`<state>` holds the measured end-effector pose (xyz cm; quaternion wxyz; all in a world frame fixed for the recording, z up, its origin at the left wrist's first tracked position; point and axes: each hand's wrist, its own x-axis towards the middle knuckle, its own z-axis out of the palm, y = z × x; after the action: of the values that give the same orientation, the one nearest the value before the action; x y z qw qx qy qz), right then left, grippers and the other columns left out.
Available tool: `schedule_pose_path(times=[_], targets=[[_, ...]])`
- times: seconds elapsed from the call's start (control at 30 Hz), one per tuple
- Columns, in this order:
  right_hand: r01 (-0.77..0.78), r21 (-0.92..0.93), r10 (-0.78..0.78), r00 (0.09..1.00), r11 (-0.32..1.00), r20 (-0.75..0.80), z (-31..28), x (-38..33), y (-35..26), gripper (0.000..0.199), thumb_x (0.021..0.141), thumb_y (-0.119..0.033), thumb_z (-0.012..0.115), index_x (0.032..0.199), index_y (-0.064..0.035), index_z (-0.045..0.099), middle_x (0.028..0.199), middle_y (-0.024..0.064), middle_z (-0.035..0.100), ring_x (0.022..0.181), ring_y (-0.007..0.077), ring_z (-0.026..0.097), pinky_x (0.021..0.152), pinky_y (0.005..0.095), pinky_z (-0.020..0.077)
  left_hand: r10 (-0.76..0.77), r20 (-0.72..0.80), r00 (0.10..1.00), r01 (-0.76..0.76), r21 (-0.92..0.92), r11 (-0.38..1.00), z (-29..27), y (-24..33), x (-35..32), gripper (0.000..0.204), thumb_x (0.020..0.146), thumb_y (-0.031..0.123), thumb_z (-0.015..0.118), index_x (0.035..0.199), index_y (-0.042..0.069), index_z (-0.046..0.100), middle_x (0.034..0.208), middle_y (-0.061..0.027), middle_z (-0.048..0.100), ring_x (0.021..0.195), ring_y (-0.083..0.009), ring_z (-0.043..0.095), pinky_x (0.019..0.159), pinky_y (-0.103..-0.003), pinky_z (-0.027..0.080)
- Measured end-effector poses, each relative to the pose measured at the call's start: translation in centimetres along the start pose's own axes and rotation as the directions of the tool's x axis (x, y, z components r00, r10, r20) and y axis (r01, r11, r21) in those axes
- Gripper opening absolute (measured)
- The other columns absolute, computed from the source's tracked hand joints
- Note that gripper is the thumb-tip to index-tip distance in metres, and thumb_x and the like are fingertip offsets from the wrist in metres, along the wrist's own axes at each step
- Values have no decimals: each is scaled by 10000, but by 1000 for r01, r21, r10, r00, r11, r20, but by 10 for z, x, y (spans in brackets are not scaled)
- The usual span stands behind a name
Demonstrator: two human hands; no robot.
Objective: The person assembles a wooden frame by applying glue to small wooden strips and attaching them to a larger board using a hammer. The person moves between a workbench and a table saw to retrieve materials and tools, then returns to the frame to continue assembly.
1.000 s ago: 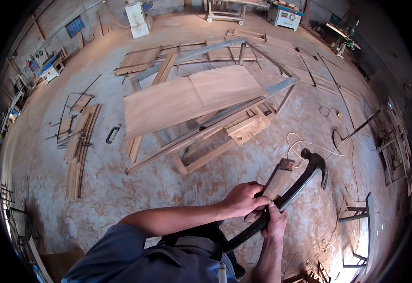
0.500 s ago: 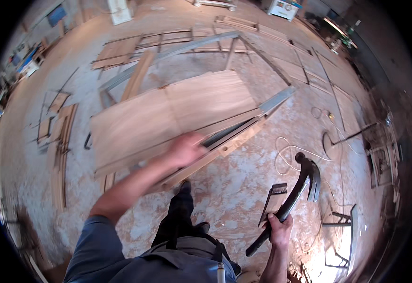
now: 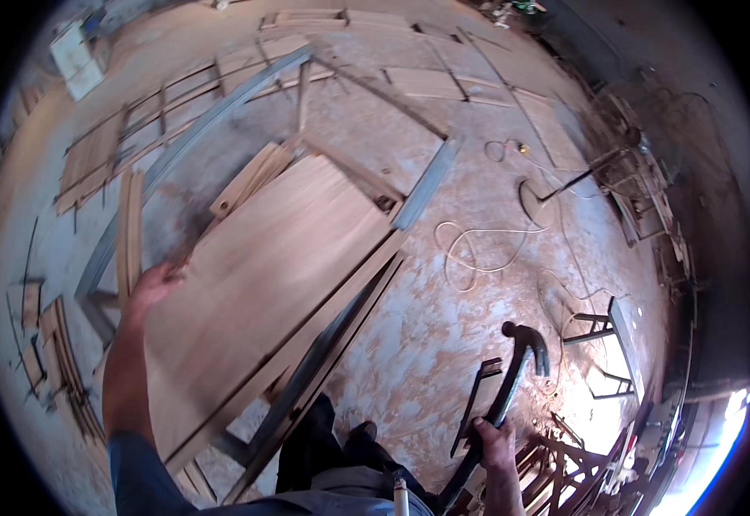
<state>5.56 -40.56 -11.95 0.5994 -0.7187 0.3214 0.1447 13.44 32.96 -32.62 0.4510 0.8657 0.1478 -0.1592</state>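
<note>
A wide, pale wooden panel (image 3: 263,267) slants across a large grey-edged frame (image 3: 426,185). My left hand (image 3: 158,284) is at the panel's far left edge, its fingers closed over that edge; the fingertips are partly hidden. Away from the panel, on the right, my right hand (image 3: 497,440) is closed round the dark handle of a claw hammer (image 3: 512,383), its head up. The same hand also holds a flat wooden piece with a dark end (image 3: 482,396), whose kind I cannot make out. Along the panel's near side runs a long dark-grooved rail (image 3: 323,353).
Short boards (image 3: 254,176) lie just beyond the panel. Slatted wooden frames (image 3: 168,112) spread over the far floor. A pale cord (image 3: 469,258) loops on the floor at right, near a stand with a round base (image 3: 536,202). Scrap wood (image 3: 564,464) is heaped at lower right.
My left hand has moved from the panel's near side out to its far left edge. The view has swung rightward. The hammer and flat piece stay in my right hand.
</note>
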Motion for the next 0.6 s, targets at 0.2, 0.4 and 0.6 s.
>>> schedule_pose_path(times=[0.2, 0.4, 0.6], targets=[[-49, 29, 47, 998, 998, 42, 16, 14, -7, 176, 872, -86, 693, 974, 21, 598, 760, 87, 645, 573, 165, 615, 497, 285, 531, -210, 36, 977, 207, 70, 976, -10, 17, -2, 302, 826, 142, 735, 1097, 13, 698, 910, -33, 703, 843, -110, 616, 776, -292, 497], [-9, -31, 11, 997, 999, 76, 26, 35, -13, 192, 878, -110, 695, 983, 13, 592, 746, 70, 632, 573, 140, 601, 515, 283, 525, -186, -138, 973, 164, -155, 974, -6, 38, -23, 194, 830, 108, 715, 988, -5, 712, 821, -26, 688, 778, -97, 609, 696, -284, 486], [55, -106, -40, 990, 993, 135, 28, 69, -25, 206, 875, -170, 689, 934, 6, 600, 716, 55, 620, 581, 146, 598, 533, 290, 504, 50, -389, 920, 7, 142, 990, -10, 122, -79, 219, 808, 186, 733, 926, 13, 671, 735, -75, 677, 648, -206, 641, 603, -340, 495]])
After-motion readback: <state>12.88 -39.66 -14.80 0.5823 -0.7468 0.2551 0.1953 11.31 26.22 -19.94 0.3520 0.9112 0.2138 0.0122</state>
